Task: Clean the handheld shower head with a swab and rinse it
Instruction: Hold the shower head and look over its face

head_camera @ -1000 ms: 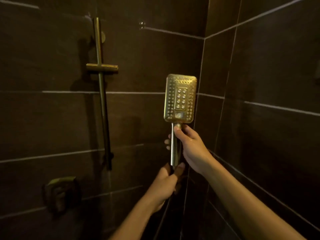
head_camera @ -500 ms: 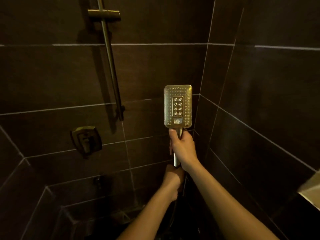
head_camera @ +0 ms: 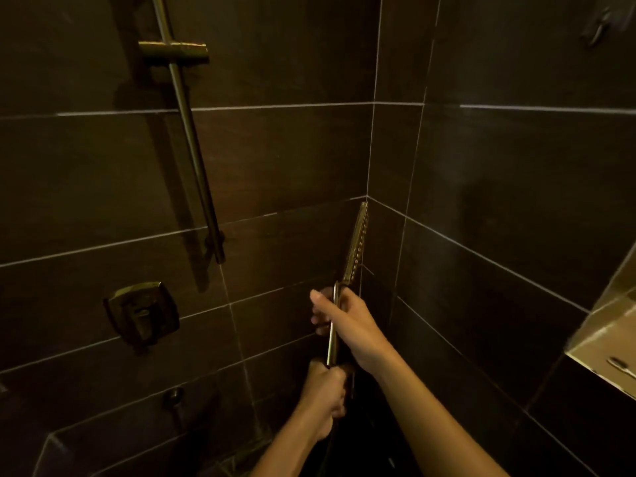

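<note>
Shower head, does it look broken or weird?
Nothing looks broken. The shower head is just off its holder on the rail, held edge-on, nozzles toward the right wall, with the right hand and left hand gripping its handle.

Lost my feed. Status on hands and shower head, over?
Right hand grips shower head handle; left hand grips its base. Head edge-on to camera. No obstruction seen.

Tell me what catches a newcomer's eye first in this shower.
The brass handheld shower head stands out, seen edge-on near the corner of the dark tiled walls, with the right hand gripping its handle just below the head and the left hand gripping the lower end. On the left wall, a matching slide rail runs above a square mixer valve.
</note>
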A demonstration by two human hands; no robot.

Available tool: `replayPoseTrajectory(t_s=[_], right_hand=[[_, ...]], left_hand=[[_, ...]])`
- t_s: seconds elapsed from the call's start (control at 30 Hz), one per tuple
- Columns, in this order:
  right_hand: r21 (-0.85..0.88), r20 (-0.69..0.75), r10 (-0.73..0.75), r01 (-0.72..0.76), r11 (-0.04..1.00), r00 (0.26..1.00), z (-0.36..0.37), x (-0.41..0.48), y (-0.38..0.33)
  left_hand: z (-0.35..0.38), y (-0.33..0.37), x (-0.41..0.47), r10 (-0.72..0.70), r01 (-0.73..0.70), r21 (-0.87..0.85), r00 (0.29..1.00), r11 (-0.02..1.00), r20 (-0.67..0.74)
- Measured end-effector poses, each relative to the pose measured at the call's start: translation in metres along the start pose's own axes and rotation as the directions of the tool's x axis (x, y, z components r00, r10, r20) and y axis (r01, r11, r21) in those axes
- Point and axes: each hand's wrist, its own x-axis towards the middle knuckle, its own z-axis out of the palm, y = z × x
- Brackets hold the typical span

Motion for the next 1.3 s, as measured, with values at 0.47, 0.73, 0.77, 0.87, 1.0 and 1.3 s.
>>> replayPoseTrajectory(t_s=[0.47, 0.73, 0.77, 0.87, 1.0, 1.3], right_hand=[[0.091, -0.012, -0.251, 0.251, 0.964, 0.968, 0.018, -0.005, -0.016], [-0.491, -0.238, -0.425, 0.270, 0.829, 0.873, 0.033, 0.007, -0.028], [-0.484, -0.226, -0.405, 0.258, 0.836, 0.886, 0.031, 0.009, -0.029], [-0.326, -0.061, -0.299, 0.264, 0.908, 0.952, 0.020, 0.011, -0.031], [0.074, 0.189, -0.257, 0.247, 0.966, 0.948, 0.006, 0.009, -0.030], [-0.013, -0.021, -0.404, 0.404, 0.915, 0.914, 0.010, 0.003, -0.028]], left_hand=[[-0.018, 0.015, 0.009, 0.199, -0.189, -0.124, 0.977, 0.974, 0.070], [-0.024, 0.029, 0.019, 0.292, -0.278, 0.117, 0.949, 0.953, -0.120], [-0.024, 0.030, 0.020, 0.299, -0.288, 0.110, 0.949, 0.951, -0.098], [-0.025, 0.031, 0.018, 0.243, -0.243, 0.007, 0.970, 0.970, -0.016], [-0.028, 0.028, 0.023, 0.192, -0.189, -0.043, 0.979, 0.981, 0.067], [-0.036, 0.034, 0.019, 0.337, -0.337, 0.028, 0.941, 0.941, -0.016]])
